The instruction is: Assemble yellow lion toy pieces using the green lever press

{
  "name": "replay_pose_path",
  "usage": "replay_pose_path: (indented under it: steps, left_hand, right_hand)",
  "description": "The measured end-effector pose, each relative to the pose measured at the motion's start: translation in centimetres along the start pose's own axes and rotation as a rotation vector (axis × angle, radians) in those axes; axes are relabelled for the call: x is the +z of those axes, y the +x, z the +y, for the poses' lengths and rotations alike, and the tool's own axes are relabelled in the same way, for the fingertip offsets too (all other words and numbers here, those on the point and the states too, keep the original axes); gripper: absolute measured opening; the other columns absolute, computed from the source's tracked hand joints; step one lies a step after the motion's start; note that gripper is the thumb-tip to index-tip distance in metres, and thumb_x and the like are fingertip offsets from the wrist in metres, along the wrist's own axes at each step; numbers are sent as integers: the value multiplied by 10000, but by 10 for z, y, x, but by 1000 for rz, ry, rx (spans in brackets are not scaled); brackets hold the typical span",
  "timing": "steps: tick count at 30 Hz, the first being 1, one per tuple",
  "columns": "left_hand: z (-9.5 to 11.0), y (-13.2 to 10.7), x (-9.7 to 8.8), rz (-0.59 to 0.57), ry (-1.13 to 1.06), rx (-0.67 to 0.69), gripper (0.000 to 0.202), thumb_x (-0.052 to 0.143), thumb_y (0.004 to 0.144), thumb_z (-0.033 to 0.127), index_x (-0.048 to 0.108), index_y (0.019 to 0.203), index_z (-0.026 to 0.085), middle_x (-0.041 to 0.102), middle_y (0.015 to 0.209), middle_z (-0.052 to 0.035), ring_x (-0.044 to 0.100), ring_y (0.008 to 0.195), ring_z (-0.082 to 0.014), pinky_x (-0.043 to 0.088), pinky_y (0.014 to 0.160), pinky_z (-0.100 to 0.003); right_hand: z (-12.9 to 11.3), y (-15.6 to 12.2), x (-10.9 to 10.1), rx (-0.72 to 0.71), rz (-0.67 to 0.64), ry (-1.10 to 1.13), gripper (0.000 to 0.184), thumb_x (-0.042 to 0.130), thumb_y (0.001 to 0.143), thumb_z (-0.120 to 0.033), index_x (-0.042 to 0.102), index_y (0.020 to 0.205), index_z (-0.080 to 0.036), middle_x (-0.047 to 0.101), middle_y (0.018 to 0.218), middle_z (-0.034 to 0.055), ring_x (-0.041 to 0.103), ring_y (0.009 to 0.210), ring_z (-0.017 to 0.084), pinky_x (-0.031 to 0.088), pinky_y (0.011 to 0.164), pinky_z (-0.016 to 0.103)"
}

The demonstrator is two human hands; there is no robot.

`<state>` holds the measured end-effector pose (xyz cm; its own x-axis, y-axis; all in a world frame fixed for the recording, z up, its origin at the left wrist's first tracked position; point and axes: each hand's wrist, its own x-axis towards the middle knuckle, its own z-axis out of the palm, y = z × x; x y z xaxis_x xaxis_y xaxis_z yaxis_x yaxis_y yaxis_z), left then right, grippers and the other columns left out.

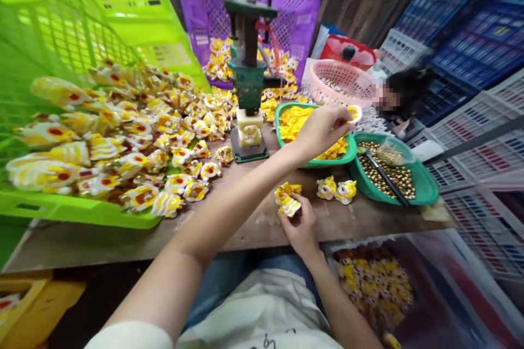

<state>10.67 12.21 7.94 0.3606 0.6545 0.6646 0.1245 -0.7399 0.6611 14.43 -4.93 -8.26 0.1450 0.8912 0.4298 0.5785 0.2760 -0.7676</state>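
My left hand [325,128] reaches across to the right, over a green basket [352,157] of yellow pieces. Its fingers are closed on a small yellow-and-white piece [355,114] near the basket's right rim. Lower down, my right hand [303,223] grips a yellow-and-white striped figure [288,200] just above the wooden table [241,223]. Two similar figures, a left one [326,188] and a right one [346,192], stand on the table to the right of that hand.
A green press [249,82] stands mid-table. Left is a lime crate [123,218] spilling painted parts; a purple crate [295,2] is behind. At right are a pink basket [360,76] and a green tray [428,188] of gold beads with a black-handled tool [387,177]. Another person's head [409,92] is beyond.
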Motion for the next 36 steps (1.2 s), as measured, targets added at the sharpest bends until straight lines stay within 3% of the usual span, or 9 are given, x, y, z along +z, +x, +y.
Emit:
replay_pose_path:
  steps: [3,8,12,17,23,25,27,32,36]
  left_hand:
    - [5,-8,-7,-49,51,61,93,617,855,145,648,769,132,649,746,-28,579,714,-129,440,686,-249]
    - [-8,-22,-13,-68,3,-31,100,613,853,194,665,785,142,669,757,-32,580,693,-125,431,664,-244]
    - [-25,-25,-5,-25,-341,-232,144,697,806,272,655,777,138,686,763,-28,596,669,-111,451,647,-232]
    - [-30,-15,10,123,-844,-579,181,761,766,261,650,802,123,690,742,-12,634,628,-83,475,669,-216]
    - [-34,-5,27,171,-980,-787,94,709,796,124,620,823,113,677,736,-24,644,609,-87,480,697,-246]
    - [-38,-7,25,134,-898,-744,102,708,788,113,608,806,125,673,736,-30,634,626,-98,485,698,-256]
    - [-41,-13,17,77,-749,-607,126,726,774,130,601,775,145,668,743,-27,616,664,-107,484,704,-253]
    - [-42,-37,-15,-71,-159,-237,105,694,767,100,622,747,172,665,794,-29,603,829,-168,461,827,-292]
    - [-37,-58,-28,-105,-93,-203,77,674,787,96,637,784,164,671,805,-23,611,810,-167,460,824,-308]
  right_hand:
    - [7,0,2,29,-7,18,426,683,823,-254,546,1221,-188,639,1145,115,625,1088,260,522,950,429]
    - [15,-3,4,45,-27,82,459,693,821,-282,536,1243,-192,621,1173,111,617,1107,255,517,965,428]
    - [11,-2,3,23,-47,104,433,688,837,-307,536,1228,-198,630,1149,103,629,1070,242,533,925,402]
    - [3,1,2,-6,-29,73,399,678,835,-272,543,1202,-197,646,1100,98,644,1027,242,546,895,405]
    - [14,-4,0,39,-45,69,466,695,840,-284,529,1267,-199,635,1204,130,629,1122,270,534,964,454]
    - [21,-7,0,90,-37,128,503,698,843,-285,519,1304,-192,623,1246,143,626,1147,276,536,978,460]
    - [27,-9,0,142,-8,219,548,704,842,-281,501,1341,-181,599,1302,157,616,1183,280,532,1001,460]
    - [22,-9,-1,234,53,411,592,741,812,-276,506,1349,-188,568,1353,139,608,1215,260,521,1036,409]
    - [5,-5,-8,313,38,421,547,731,816,-304,541,1316,-189,588,1334,129,616,1201,256,513,1036,394]
